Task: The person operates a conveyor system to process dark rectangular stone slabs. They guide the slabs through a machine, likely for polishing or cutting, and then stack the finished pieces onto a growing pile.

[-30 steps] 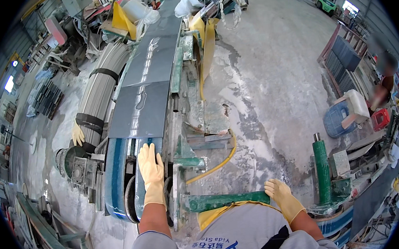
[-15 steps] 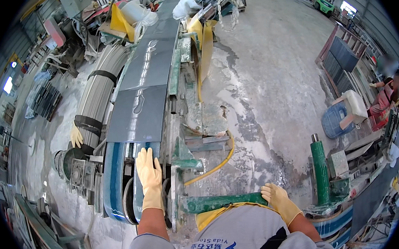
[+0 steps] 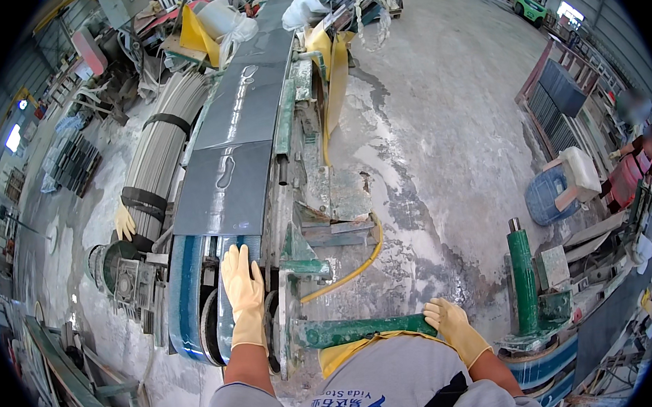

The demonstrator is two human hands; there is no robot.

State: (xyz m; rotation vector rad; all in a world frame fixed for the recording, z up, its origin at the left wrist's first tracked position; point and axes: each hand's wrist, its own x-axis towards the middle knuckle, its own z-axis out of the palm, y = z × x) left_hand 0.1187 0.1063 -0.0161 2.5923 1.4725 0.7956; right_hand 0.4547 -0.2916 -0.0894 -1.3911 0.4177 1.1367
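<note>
My left hand (image 3: pixel 245 292), in a cream rubber glove, lies open with fingers stretched out over the blue conveyor belt (image 3: pixel 188 306). Just beyond its fingertips is the near edge of a wet dark grey stone slab (image 3: pixel 216 197). Another dark slab (image 3: pixel 236 115) lies behind that one on the conveyor line, edge to edge with it. My right hand (image 3: pixel 450 324), gloved alike, is closed over the right end of a green metal bar (image 3: pixel 366 329) in front of my waist. Part of its grip is hidden.
Left of the conveyor lie a strapped bundle of long pale strips (image 3: pixel 157 152) and a motor (image 3: pixel 126 284). A yellow hose (image 3: pixel 354 270) curves over the floor. Right stand a green post (image 3: pixel 523 280), a blue drum (image 3: pixel 546 200) and a co-worker (image 3: pixel 630 172).
The near slab has slid slightly toward me along the conveyor. My left hand has shifted back a little; my right hand stays at the bar. The co-worker at the right has shifted.
</note>
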